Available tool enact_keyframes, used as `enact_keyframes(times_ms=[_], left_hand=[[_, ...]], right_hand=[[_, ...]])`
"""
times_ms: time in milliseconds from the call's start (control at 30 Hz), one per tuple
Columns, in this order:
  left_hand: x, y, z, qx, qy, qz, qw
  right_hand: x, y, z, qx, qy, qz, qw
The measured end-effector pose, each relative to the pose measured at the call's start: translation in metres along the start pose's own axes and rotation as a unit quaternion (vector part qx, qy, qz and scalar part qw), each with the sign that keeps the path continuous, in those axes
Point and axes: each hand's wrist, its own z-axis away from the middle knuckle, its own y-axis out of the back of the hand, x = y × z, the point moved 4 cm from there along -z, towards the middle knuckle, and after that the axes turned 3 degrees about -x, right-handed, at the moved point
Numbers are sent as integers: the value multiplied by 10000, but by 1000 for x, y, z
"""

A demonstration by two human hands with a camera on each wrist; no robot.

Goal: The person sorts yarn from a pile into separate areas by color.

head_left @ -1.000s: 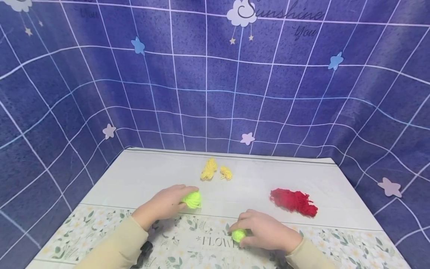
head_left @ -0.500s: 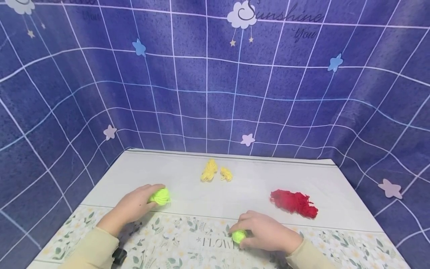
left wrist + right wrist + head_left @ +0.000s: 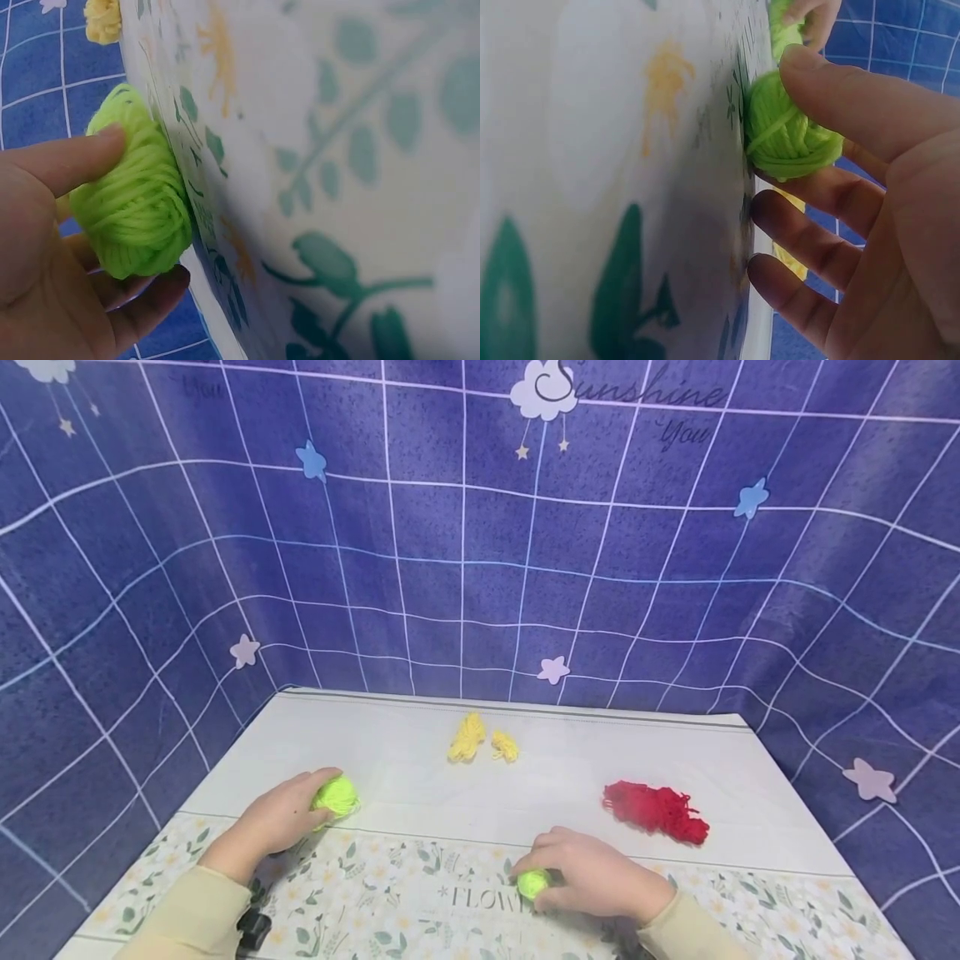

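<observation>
My left hand grips a larger bundle of neon green yarn on the white strip at the table's left side. In the left wrist view the thumb presses on top of that green bundle and the fingers curl beneath it. My right hand pinches a smaller neon green yarn ball over the printed lettering near the front. The right wrist view shows this small ball between thumb and index finger, touching the cloth, with the other fingers spread below.
Two yellow yarn pieces, a longer one and a shorter one, lie at the back middle. A red yarn bundle lies to the right. Behind the flower-printed tablecloth hangs a blue grid curtain.
My left hand has moved left across the table with the larger green yarn bundle. The right hand and the small green ball have stayed in place.
</observation>
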Motion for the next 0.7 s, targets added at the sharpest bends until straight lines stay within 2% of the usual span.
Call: enact_keyframes(times_ms=[133, 333, 533, 700], left_hand=[[-1, 0, 1, -99, 25, 36, 9999], [2, 4, 5, -66, -41, 36, 10000], [5, 8, 7, -100, -70, 71, 9999], [5, 9, 8, -78, -57, 127, 9999]], right_hand=[[-2, 1, -1, 8, -7, 58, 10000], [-6, 2, -13, -103, -153, 152, 9997], [-8, 1, -36, -139, -359, 133, 9992], [-8, -1, -64, -75, -368, 34, 9993]])
